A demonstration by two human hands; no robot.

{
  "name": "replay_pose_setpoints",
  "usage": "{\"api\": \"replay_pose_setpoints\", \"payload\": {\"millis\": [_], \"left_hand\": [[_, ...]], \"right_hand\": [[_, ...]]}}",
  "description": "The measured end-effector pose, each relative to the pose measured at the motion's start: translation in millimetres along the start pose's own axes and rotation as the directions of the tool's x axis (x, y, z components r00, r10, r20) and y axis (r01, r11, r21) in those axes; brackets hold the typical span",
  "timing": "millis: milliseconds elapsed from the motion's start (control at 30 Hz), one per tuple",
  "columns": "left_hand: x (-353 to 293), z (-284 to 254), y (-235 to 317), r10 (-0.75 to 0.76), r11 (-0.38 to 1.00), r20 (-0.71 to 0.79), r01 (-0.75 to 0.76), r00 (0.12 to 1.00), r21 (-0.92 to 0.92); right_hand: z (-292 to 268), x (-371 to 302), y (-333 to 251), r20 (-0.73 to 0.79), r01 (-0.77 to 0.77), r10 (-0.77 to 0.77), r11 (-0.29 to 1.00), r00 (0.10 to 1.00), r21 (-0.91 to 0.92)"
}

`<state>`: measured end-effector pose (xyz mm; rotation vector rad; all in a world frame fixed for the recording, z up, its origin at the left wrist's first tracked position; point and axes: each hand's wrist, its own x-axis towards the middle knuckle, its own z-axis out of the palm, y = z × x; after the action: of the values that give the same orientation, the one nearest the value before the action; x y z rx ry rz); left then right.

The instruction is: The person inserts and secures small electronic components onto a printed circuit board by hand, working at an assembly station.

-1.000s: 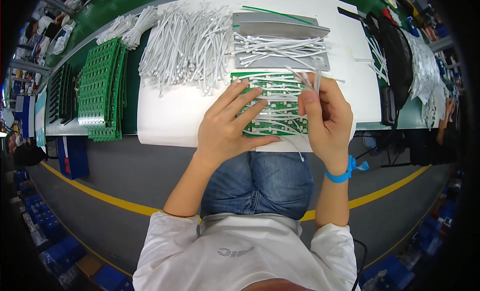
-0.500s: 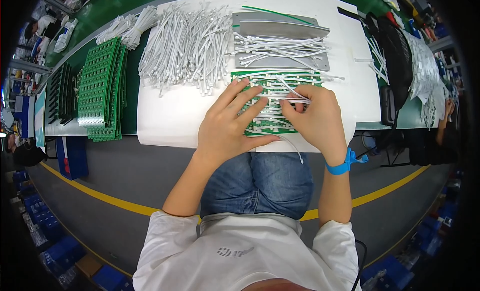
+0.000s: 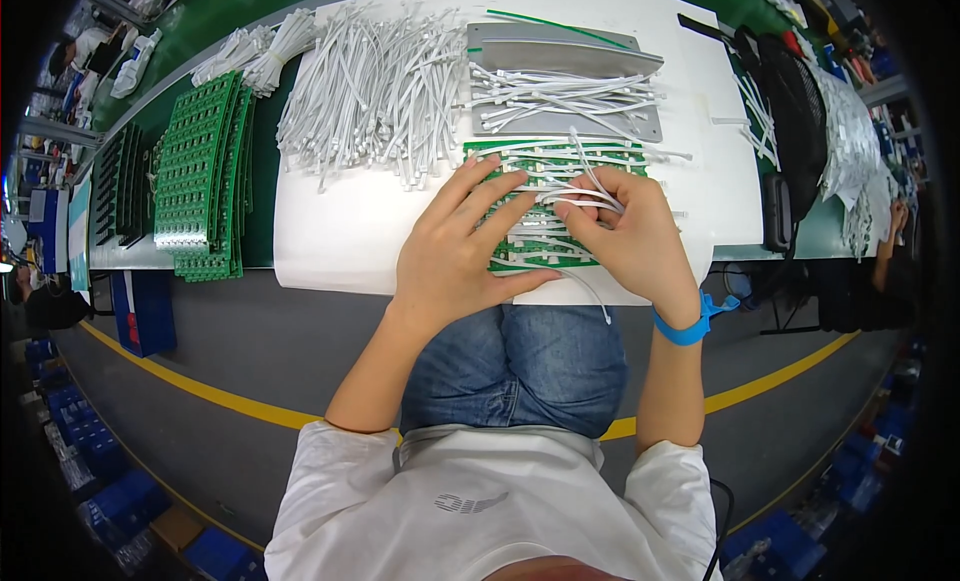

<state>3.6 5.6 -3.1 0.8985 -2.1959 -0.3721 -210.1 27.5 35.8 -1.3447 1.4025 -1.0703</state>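
Note:
A green circuit board panel [image 3: 515, 253] lies on a white sheet in front of me, with several white cables laid across it. My left hand [image 3: 440, 246] rests over its left part, fingers spread and fingertips on the board and cables. At the board's right side, my right hand [image 3: 645, 241] is closed in a pinch on a few white cables [image 3: 592, 194], thumb against forefinger. The tips of its other fingers are partly hidden. One loose cable [image 3: 590, 286] curves out past the left thumb and over the sheet's near edge.
A large heap of white cables [image 3: 375, 91] lies at the far left of the sheet. Behind the board, a grey metal plate [image 3: 645, 123] carries more cables. Stacked green panels [image 3: 195, 171] stand at the left. A black bag [image 3: 795, 121] is at the right.
My right hand has shifted slightly, and the cables in its pinch have swung, one end now pointing farther up. My left hand stays in place.

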Motion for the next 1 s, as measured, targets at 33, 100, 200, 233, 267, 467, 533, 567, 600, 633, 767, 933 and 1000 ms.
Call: {"api": "replay_pose_setpoints", "payload": {"millis": [33, 100, 200, 233, 267, 467, 533, 567, 600, 633, 767, 933, 1000], "left_hand": [[0, 0, -1, 0.002, 1.000, 0.001, -0.002, 1.000, 0.000], [-1, 1, -1, 0.004, 1.000, 0.003, -0.004, 1.000, 0.000], [-1, 2, -2, 0.008, 1.000, -0.003, -0.008, 1.000, 0.007], [-2, 2, -2, 0.014, 1.000, -0.009, -0.014, 1.000, 0.010], [-2, 2, -2, 0.021, 1.000, -0.016, -0.021, 1.000, 0.013], [-2, 3, -2, 0.013, 1.000, -0.012, -0.013, 1.000, 0.014], [-1, 1, 0, 0.005, 1.000, -0.017, -0.005, 1.000, 0.021], [0, 1, 0, -0.003, 1.000, -0.022, 0.004, 1.000, 0.030], [-1, 1, 0, -0.002, 1.000, -0.021, 0.003, 1.000, 0.030], [-1, 1, -1, -0.008, 1.000, -0.019, 0.008, 1.000, 0.014], [1, -4, 1, -0.037, 0.996, -0.020, 0.035, 0.999, -0.085], [0, -2, -1, 0.005, 0.999, -0.017, -0.005, 1.000, -0.037], [-1, 1, 0, 0.005, 1.000, -0.022, -0.006, 1.000, -0.003]], "right_hand": [[-1, 1, 0, 0.002, -0.041, 0.041, 0.998, 0.999, -0.046], [-2, 2, -1, 0.002, -0.082, 0.082, 0.993, 0.997, -0.090], [-2, 4, 0, -0.003, -0.049, 0.050, 0.961, 0.999, -0.271], [0, 5, 5, -0.011, 0.065, -0.071, 0.953, 0.997, -0.297], [1, 5, 8, -0.016, 0.177, -0.192, 0.930, 0.981, -0.323], [-2, 5, 1, -0.006, 0.210, -0.231, 0.895, 0.973, -0.393], [1, 7, 0, 0.001, 0.206, -0.221, 0.910, 0.975, -0.358], [2, 8, 0, 0.011, 0.203, -0.211, 0.925, 0.977, -0.322], [2, 7, -1, 0.009, 0.202, -0.211, 0.925, 0.978, -0.323], [2, 7, -6, 0.024, 0.215, -0.223, 0.900, 0.975, -0.380], [1, 4, -6, -0.010, 0.188, -0.212, 0.883, 0.977, -0.430], [2, 0, -1, -0.026, 0.054, -0.066, 0.944, 0.997, -0.326], [3, 3, 0, -0.082, 0.058, -0.101, 0.910, 0.992, -0.411]]}}
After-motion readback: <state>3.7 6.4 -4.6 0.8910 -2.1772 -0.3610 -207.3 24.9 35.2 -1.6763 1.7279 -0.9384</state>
